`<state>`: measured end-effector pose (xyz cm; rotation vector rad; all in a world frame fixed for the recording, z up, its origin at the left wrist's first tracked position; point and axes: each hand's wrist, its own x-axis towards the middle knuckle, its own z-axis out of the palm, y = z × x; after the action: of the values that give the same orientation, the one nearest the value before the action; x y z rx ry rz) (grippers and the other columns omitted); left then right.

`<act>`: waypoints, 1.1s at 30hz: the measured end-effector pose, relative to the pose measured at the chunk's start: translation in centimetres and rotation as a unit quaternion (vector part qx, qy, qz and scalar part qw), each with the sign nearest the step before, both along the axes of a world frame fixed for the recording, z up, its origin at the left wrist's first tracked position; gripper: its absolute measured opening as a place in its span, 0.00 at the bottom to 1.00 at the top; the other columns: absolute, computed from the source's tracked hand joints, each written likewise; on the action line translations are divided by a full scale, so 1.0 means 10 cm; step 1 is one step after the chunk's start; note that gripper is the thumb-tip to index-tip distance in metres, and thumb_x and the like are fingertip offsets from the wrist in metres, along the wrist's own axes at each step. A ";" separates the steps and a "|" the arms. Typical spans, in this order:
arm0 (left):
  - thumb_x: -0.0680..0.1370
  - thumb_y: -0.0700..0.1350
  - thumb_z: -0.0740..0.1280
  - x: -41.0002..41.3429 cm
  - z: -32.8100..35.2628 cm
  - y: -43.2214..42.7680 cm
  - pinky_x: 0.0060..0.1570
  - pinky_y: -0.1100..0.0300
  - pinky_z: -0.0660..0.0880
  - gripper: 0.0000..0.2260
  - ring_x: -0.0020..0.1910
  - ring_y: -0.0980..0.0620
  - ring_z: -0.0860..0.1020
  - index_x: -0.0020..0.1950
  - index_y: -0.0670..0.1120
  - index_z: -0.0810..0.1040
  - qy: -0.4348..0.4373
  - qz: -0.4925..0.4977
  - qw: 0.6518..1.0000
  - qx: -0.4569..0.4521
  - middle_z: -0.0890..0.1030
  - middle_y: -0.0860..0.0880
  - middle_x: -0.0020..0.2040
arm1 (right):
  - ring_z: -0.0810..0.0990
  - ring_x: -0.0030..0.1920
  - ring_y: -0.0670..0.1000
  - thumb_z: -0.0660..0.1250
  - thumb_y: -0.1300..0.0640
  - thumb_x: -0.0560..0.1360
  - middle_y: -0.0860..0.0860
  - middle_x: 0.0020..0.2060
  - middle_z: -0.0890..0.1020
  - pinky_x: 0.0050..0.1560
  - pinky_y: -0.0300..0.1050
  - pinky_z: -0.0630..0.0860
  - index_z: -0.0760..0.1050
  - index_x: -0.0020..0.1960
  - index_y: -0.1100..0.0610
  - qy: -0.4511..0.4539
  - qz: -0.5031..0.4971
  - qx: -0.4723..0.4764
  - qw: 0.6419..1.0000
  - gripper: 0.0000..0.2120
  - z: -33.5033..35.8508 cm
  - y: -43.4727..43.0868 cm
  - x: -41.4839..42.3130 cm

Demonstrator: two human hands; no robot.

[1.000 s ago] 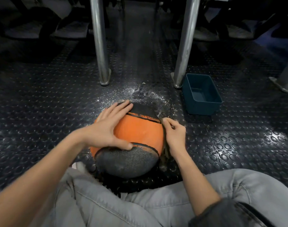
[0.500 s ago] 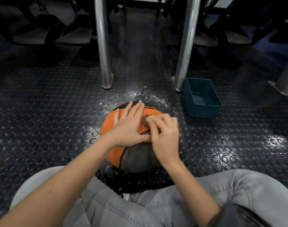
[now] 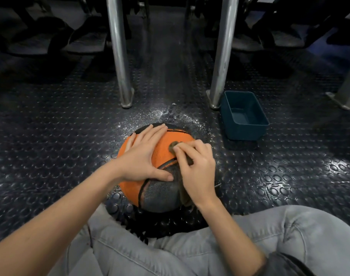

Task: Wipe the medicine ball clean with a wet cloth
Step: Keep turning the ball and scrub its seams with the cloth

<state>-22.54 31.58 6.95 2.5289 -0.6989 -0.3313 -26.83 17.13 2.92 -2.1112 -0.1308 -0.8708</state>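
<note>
Two knees in pale grey jeans [image 3: 289,236] filled the bottom of the frame, and your bare forearms reached up from them toward the middle. The ball [image 3: 160,196], orange with grey mesh panels and black seams, sat on the floor [image 3: 50,136] just past your legs, a little below the centre of the frame.

Your left hand [image 3: 142,156] lay flat on its upper left side. The four fingers were straight and close together, pointing toward the top of the frame, and the thumb stretched sideways across a seam. Your right hand [image 3: 198,168] was on the ball's upper right side, its fingers curled and bunched, pinching a brownish cloth [image 3: 172,146] against the orange panel. A tuft of it showed at your fingertips, and more hung down the ball's right side under your wrist.

The floor was dark rubber with raised round studs, and a pale speckled patch [image 3: 170,114] lay on it just above the ball. Right of centre stood a teal plastic tub [image 3: 243,133], just beside the foot of the right metal post [image 3: 223,56]. The left metal post [image 3: 118,56] rose above the ball's left side. The dark shapes along the top edge were too dim to make out.
</note>
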 end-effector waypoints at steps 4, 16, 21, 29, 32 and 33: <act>0.55 0.71 0.66 -0.02 -0.03 -0.04 0.68 0.59 0.32 0.57 0.68 0.69 0.36 0.77 0.56 0.44 -0.013 0.005 1.000 0.000 0.45 0.65 0.74 | 0.74 0.44 0.50 0.67 0.57 0.76 0.47 0.39 0.77 0.51 0.39 0.70 0.83 0.45 0.56 0.108 -0.064 0.124 0.984 0.06 -0.06 -0.30 0.22; 0.56 0.70 0.68 -0.08 -0.05 -0.16 0.70 0.55 0.34 0.56 0.70 0.66 0.39 0.77 0.55 0.45 -0.041 0.011 0.999 0.015 0.47 0.62 0.75 | 0.72 0.43 0.51 0.68 0.59 0.75 0.49 0.39 0.78 0.48 0.39 0.67 0.83 0.43 0.57 0.051 -0.041 0.026 0.998 0.06 0.09 -0.10 0.14; 0.62 0.64 0.74 -0.11 -0.01 -0.24 0.71 0.54 0.32 0.53 0.73 0.63 0.39 0.77 0.54 0.45 -0.048 -0.012 0.998 0.036 0.47 0.61 0.76 | 0.78 0.51 0.52 0.67 0.57 0.76 0.48 0.43 0.78 0.54 0.41 0.69 0.83 0.50 0.58 0.247 -0.100 0.211 0.940 0.08 0.00 -0.54 0.36; 0.51 0.72 0.63 -0.07 -0.05 -0.14 0.64 0.69 0.28 0.55 0.68 0.72 0.39 0.75 0.57 0.51 -0.077 -0.027 0.997 0.003 0.50 0.68 0.70 | 0.72 0.46 0.49 0.68 0.58 0.76 0.49 0.41 0.78 0.50 0.35 0.65 0.84 0.46 0.56 0.116 -0.049 0.045 0.991 0.06 0.14 -0.18 0.15; 0.53 0.72 0.64 -0.11 -0.05 -0.12 0.63 0.70 0.27 0.53 0.67 0.74 0.36 0.75 0.58 0.50 -0.085 -0.039 0.996 0.002 0.47 0.71 0.68 | 0.75 0.48 0.49 0.66 0.56 0.77 0.49 0.43 0.78 0.57 0.46 0.70 0.83 0.50 0.58 0.218 -0.084 0.144 0.962 0.08 0.06 -0.46 0.34; 0.53 0.72 0.64 -0.11 -0.06 -0.11 0.64 0.70 0.27 0.53 0.68 0.73 0.37 0.75 0.58 0.51 -0.085 -0.038 0.996 0.001 0.47 0.71 0.68 | 0.76 0.48 0.48 0.66 0.56 0.77 0.49 0.44 0.78 0.57 0.46 0.70 0.83 0.51 0.58 0.238 -0.090 0.166 0.953 0.09 0.04 -0.49 0.36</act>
<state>-23.67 30.46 6.38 2.5572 -0.8600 -0.1436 -23.22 12.19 3.34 -1.9677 0.4387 -0.4230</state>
